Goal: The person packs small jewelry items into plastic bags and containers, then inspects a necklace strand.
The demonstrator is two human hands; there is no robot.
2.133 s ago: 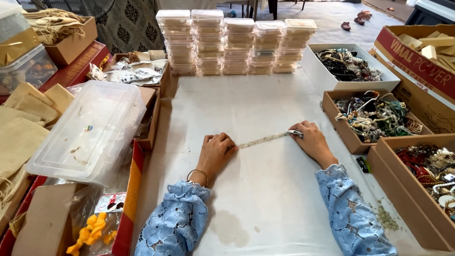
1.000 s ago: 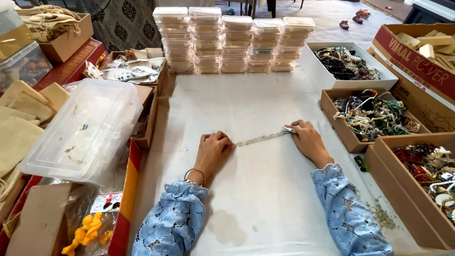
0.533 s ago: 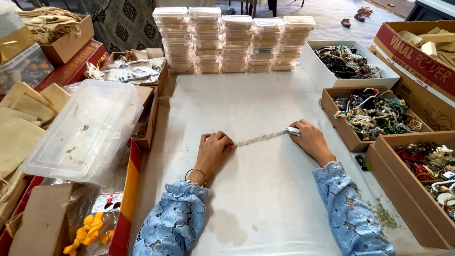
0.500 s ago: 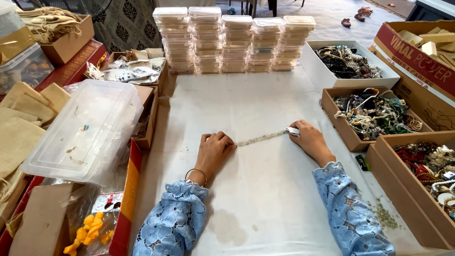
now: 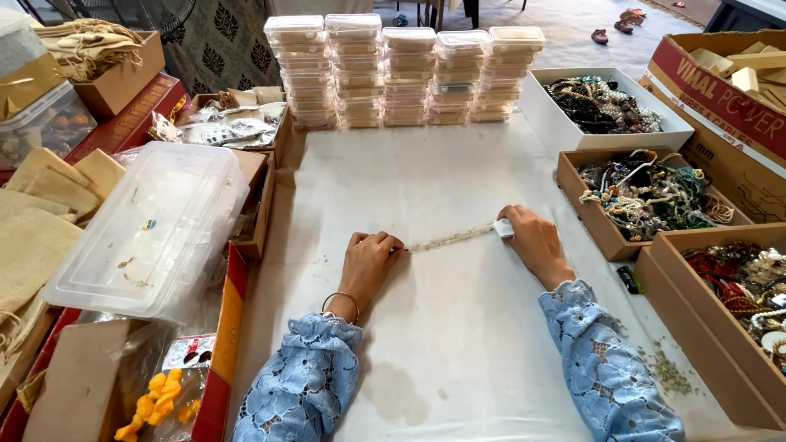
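A pale beaded strand (image 5: pixel 450 238) lies stretched straight across the white table cover (image 5: pixel 426 180). My left hand (image 5: pixel 370 260) presses down on the strand's left end with curled fingers. My right hand (image 5: pixel 530 241) holds the strand's right end, where a small white tag or clasp (image 5: pixel 503 228) shows at the fingertips. Both arms wear blue lace sleeves, and a thin bangle sits on the left wrist.
Stacks of clear lidded boxes (image 5: pixel 405 74) line the table's far edge. Cardboard and white boxes of tangled jewellery (image 5: pixel 647 196) stand to the right. A clear plastic tub (image 5: pixel 155 225), cloth pouches (image 5: pixel 37 213) and cartons crowd the left side. Loose beads (image 5: pixel 667 372) lie near my right elbow.
Both hands stay at the strand's ends. My right hand has shifted slightly, so the white tag at its fingertips shows more plainly.
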